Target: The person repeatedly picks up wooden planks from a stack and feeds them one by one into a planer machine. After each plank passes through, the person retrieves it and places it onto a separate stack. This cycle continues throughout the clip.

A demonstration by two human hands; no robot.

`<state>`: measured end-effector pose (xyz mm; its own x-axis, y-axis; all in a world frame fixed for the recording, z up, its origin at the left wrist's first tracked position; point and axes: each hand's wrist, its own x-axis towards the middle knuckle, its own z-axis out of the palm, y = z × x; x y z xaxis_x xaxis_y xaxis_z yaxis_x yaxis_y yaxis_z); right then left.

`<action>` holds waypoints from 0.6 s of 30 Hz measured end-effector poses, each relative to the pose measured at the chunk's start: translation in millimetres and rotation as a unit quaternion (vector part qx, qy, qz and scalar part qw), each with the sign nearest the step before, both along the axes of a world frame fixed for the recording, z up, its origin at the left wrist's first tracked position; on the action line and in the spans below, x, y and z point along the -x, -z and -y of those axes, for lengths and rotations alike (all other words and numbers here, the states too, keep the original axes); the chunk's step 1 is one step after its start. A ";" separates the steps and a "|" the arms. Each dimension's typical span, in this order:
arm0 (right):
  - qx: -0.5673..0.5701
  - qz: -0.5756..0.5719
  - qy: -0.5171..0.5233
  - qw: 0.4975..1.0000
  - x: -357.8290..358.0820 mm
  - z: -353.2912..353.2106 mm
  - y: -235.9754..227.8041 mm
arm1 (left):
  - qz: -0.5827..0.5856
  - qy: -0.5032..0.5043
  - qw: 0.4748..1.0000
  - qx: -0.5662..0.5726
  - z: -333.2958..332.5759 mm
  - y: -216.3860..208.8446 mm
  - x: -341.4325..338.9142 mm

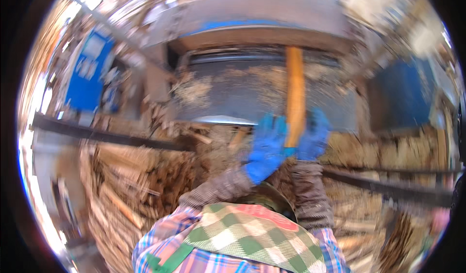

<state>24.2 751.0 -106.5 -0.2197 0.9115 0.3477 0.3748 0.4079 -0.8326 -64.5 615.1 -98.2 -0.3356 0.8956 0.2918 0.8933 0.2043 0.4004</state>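
Note:
A long yellow-orange strip of wood (295,93) points away from me across the dark metal bed (228,91) of a machine. Its far end meets the opening beneath the machine's wide housing (262,13). At the near end, my left hand (268,144) in a blue glove closes on the strip's left side. My right hand (313,135), gloved the same way, grips it from the right. Motion blurs the fingers of both hands. Brown ribbed sleeve covers reach up to the gloves.
Wood shavings (194,91) lie on the bed. Blue panels stand left (87,72) and right (403,96). Dark metal bars run in from left (111,136) and right (388,185). Wood scraps (126,190) cover the ground. I wear a checked apron (252,232).

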 end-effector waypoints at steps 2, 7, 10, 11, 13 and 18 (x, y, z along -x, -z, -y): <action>-0.004 -0.014 0.029 0.999 -1.7 -48.3 48.6 | -0.023 0.032 0.997 0.059 -38.1 -7.5 18.7; 0.110 -0.042 0.048 0.992 48.4 -52.6 -17.2 | 0.001 -0.075 0.995 -0.067 -73.2 33.7 44.7; 0.138 -0.060 0.070 0.986 52.8 -53.4 -32.8 | 0.020 -0.065 0.995 -0.071 -78.5 8.6 43.8; 0.147 -0.076 0.067 0.984 55.6 -47.8 -33.9 | 0.026 -0.064 0.995 -0.069 -75.2 3.1 44.4; 0.125 0.024 0.050 0.991 53.1 -44.0 -41.2 | 0.058 -0.043 0.992 -0.099 -66.8 7.6 38.1; 0.071 0.115 0.011 0.991 46.2 -74.1 -27.5 | 0.067 -0.059 0.977 -0.194 -8.9 23.6 42.0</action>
<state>-22.1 825.1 -78.9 -0.2588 0.9528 0.1586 0.5690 0.2831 -0.7720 -106.5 624.0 -121.8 -0.4883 0.6799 0.5471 0.8066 0.1122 0.5804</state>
